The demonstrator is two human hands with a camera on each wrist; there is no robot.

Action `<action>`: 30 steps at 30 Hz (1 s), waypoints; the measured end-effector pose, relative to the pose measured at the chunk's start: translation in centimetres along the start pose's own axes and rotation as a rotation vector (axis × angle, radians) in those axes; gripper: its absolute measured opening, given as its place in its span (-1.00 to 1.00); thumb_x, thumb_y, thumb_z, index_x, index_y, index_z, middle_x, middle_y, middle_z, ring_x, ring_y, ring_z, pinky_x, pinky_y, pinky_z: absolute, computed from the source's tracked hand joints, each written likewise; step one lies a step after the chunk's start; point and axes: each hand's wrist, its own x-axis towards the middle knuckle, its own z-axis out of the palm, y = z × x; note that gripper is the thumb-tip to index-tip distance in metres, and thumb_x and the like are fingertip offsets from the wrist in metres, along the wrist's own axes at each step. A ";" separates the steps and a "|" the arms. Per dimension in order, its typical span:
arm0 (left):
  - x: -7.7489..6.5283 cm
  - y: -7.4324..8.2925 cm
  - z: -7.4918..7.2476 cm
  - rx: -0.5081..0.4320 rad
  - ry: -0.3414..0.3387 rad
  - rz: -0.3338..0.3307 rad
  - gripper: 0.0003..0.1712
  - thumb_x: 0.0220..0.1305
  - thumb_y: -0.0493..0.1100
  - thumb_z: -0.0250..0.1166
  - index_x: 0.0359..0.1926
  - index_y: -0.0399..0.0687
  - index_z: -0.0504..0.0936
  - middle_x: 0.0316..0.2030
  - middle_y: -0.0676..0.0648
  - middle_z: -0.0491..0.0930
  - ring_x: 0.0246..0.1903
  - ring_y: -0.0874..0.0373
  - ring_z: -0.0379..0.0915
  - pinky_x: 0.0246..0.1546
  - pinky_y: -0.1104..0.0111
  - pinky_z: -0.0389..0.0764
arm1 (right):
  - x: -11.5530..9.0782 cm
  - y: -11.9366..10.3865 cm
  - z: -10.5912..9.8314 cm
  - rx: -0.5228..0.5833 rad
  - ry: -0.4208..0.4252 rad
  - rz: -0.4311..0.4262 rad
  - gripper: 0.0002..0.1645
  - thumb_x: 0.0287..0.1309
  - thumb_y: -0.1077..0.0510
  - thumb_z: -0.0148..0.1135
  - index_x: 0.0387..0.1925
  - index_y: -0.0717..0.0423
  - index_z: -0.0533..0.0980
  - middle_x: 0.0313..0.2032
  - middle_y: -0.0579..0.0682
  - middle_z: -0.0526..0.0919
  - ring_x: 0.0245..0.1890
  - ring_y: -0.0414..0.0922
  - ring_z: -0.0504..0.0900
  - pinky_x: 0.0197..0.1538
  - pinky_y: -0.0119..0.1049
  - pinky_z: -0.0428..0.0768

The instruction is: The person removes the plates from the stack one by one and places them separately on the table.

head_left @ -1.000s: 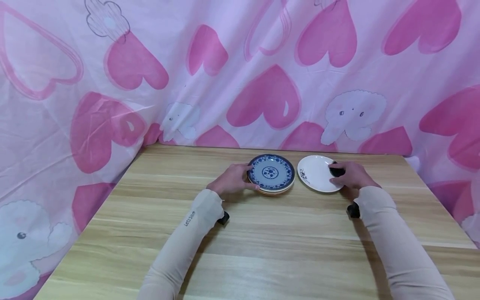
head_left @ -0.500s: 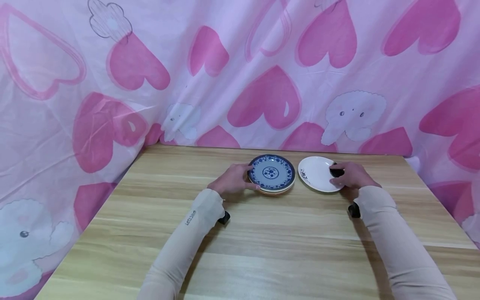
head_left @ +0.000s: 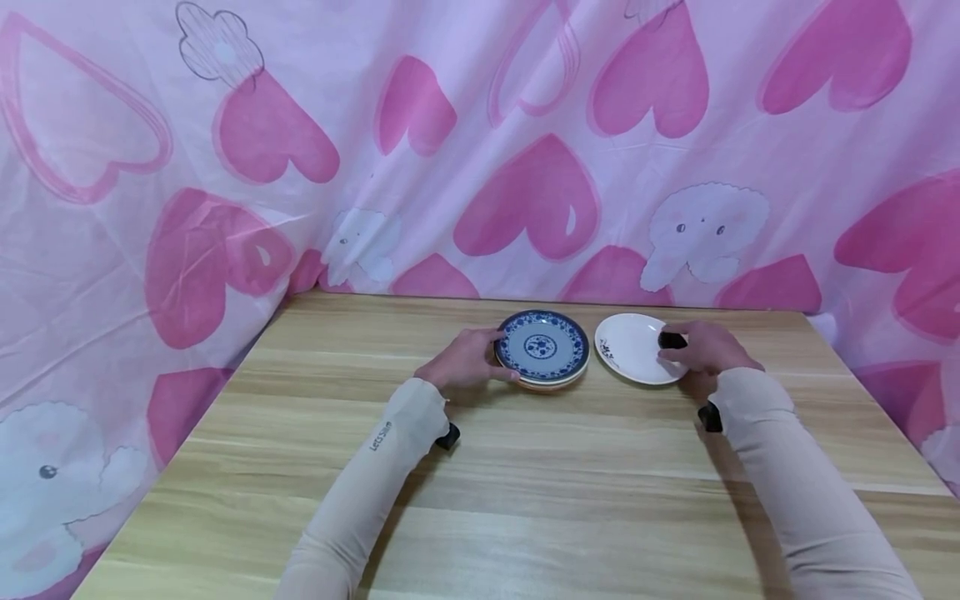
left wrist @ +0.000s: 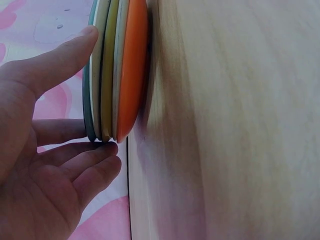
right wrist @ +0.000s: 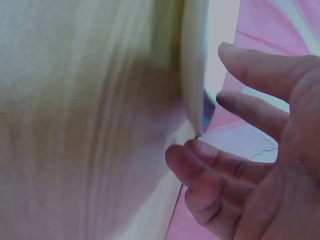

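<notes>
A stack of several small plates point(head_left: 542, 368) stands toward the far edge of the table, topped by a blue-and-white patterned plate point(head_left: 542, 325). The left hand point(head_left: 465, 358) touches the left side of the stack. In the left wrist view its thumb point(left wrist: 70, 57) lies at the top rim, the fingers point(left wrist: 100, 172) against the plates' edges; the lowest plate point(left wrist: 132, 70) is orange underneath. A white plate point(head_left: 633, 354) with a dark floral print and a black patch lies to the right. At its right rim, the right hand point(head_left: 708, 346) has fingers relaxed, thumb apart from the index finger.
The wooden table point(head_left: 555, 500) stretches toward the viewer from the plates. Behind it and along both sides hangs a pink cloth point(head_left: 420, 200) printed with hearts and white animals. Small black devices point(head_left: 448, 436) sit under both wrists.
The right hand has shifted up slightly and its thumb has lifted a little at the white plate's rim. The left hand and the stack have stayed in place.
</notes>
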 end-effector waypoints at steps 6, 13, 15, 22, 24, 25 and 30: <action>0.0 -0.2 0.1 -0.038 0.009 0.006 0.22 0.05 0.21 0.53 0.58 -0.01 0.06 0.51 -0.06 0.27 0.51 0.07 0.16 0.52 0.17 0.26 | -0.1 -0.8 -0.2 -0.068 0.073 -0.014 -0.09 0.26 -0.14 0.30 0.48 0.19 0.22 0.37 0.50 0.27 0.28 0.43 0.32 0.31 0.38 0.37; 0.2 -0.5 0.3 -0.096 0.023 0.039 0.15 0.04 0.17 0.55 0.56 0.12 0.13 0.47 0.03 0.34 0.50 0.10 0.18 0.52 0.17 0.26 | 0.2 -2.5 0.2 -0.121 0.176 -0.112 -0.10 0.22 -0.12 0.32 0.43 0.26 0.27 0.34 0.44 0.36 0.28 0.38 0.36 0.34 0.33 0.37; 0.2 -0.5 0.3 -0.097 0.026 0.045 0.14 0.04 0.16 0.55 0.56 0.12 0.14 0.47 0.03 0.35 0.50 0.09 0.18 0.51 0.17 0.26 | 0.3 -3.0 0.3 -0.133 0.194 -0.139 -0.11 0.23 -0.12 0.32 0.42 0.27 0.29 0.25 0.44 0.47 0.18 0.35 0.45 0.28 0.31 0.43; 0.1 -0.2 0.2 -0.081 0.025 0.040 0.21 -0.02 0.10 0.60 0.57 0.09 0.11 0.50 0.00 0.28 0.52 0.05 0.15 0.52 0.16 0.25 | 0.4 -4.9 0.9 -0.022 0.226 -0.255 -0.20 0.26 -0.02 0.32 0.42 0.22 0.29 0.07 0.45 0.57 0.04 0.31 0.58 0.07 0.19 0.62; 0.1 -0.1 0.2 -0.085 0.022 0.042 0.22 -0.03 0.08 0.61 0.57 0.09 0.10 0.51 0.00 0.28 0.52 0.04 0.14 0.52 0.17 0.26 | 0.4 -5.2 1.1 0.020 0.224 -0.269 -0.22 0.27 -0.01 0.32 0.42 0.18 0.30 0.06 0.42 0.58 0.02 0.29 0.61 0.05 0.16 0.65; 0.1 -0.1 0.2 -0.085 0.022 0.045 0.22 -0.03 0.08 0.61 0.57 0.08 0.10 0.50 -0.01 0.28 0.52 0.04 0.15 0.51 0.17 0.27 | 0.5 -5.4 1.3 0.041 0.225 -0.279 -0.22 0.28 0.00 0.32 0.43 0.16 0.30 0.05 0.39 0.59 0.01 0.26 0.62 0.05 0.14 0.66; 0.1 -0.1 0.2 -0.083 0.021 0.053 0.20 -0.03 0.09 0.60 0.56 0.08 0.13 0.49 0.00 0.32 0.51 0.05 0.17 0.50 0.18 0.28 | 0.7 -5.9 2.2 0.144 0.218 -0.317 -0.26 0.29 0.04 0.32 0.42 0.15 0.32 0.04 0.32 0.62 -0.07 0.17 0.67 0.03 0.04 0.71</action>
